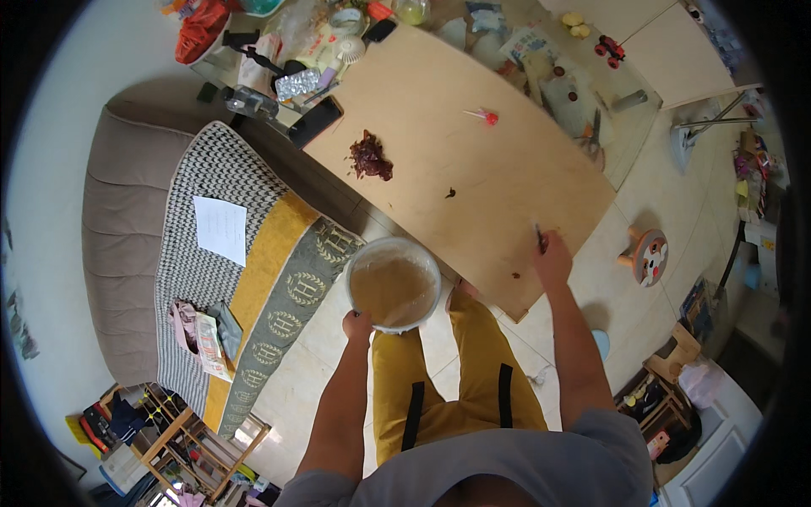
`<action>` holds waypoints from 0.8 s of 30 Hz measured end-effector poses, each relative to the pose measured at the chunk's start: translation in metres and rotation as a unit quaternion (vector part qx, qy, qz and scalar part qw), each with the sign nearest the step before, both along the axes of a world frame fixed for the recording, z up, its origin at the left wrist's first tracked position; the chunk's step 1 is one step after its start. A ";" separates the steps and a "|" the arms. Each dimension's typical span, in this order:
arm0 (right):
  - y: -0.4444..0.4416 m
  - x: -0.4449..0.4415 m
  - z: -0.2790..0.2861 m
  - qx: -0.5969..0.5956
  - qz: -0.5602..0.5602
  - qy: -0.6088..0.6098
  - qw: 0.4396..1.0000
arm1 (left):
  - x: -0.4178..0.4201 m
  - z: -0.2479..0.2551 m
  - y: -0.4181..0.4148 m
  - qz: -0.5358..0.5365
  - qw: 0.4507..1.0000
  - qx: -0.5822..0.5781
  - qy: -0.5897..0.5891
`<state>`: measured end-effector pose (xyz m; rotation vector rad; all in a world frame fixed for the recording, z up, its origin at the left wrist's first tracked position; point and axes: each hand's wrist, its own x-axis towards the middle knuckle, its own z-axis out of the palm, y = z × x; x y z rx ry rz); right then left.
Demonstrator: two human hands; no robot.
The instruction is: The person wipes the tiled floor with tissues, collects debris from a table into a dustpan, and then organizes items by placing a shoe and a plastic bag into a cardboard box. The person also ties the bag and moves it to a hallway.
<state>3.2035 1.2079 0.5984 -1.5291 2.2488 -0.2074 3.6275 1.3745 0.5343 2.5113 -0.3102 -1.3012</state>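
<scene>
My left hand grips the rim of a round basin and holds it beside the table, above my knee. Cloudy brownish liquid seems to fill its lower part. Over the near right part of the wooden tabletop, my right hand is closed on a small dark object, too blurred to name. A dark red, crumbly heap lies at the table's left side. Small dark scraps lie mid-table, and a brown bit lies near the front corner. A red lollipop rests farther back.
A smartphone lies at the table's left edge, beside a clear bottle and assorted clutter. Left stands a sofa with patterned covers. A small animal-faced stool stands right. Bags lie behind the tabletop, under a clear surface or cover.
</scene>
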 end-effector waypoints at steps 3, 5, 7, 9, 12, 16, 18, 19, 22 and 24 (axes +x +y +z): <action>-0.049 -0.005 0.005 -0.101 0.068 0.021 0.992 | 0.003 -0.015 -0.019 -0.028 0.999 -0.018 -0.016; -0.094 -0.003 -0.002 -0.151 0.112 0.068 0.980 | 0.007 -0.019 -0.037 -0.005 0.999 -0.025 0.023; -0.134 -0.001 -0.017 -0.151 0.122 0.125 0.973 | 0.005 -0.012 -0.047 0.023 0.999 -0.021 0.044; -0.167 -0.005 -0.031 -0.131 0.077 0.161 0.975 | 0.008 -0.011 -0.056 0.033 0.996 -0.017 0.080; -0.195 -0.007 -0.046 -0.075 -0.021 0.176 0.981 | 0.012 -0.016 -0.066 0.039 0.994 -0.016 0.100; -0.186 -0.005 -0.051 -0.204 -0.042 0.104 0.972 | 0.020 -0.016 -0.068 0.048 0.989 0.002 0.141; -0.159 -0.016 -0.042 -0.251 -0.020 0.076 0.965 | 0.018 -0.010 -0.073 0.053 0.986 -0.004 0.156; -0.134 -0.013 -0.031 -0.239 -0.005 0.059 0.969 | 0.025 -0.014 -0.070 0.046 0.987 0.012 0.153; -0.039 0.001 0.000 0.000 -0.124 -0.080 0.989 | 0.023 -0.009 -0.075 0.051 0.989 0.022 0.139; 0.034 0.013 -0.003 0.048 -0.103 -0.131 0.985 | 0.022 -0.008 -0.075 0.039 0.989 0.020 0.140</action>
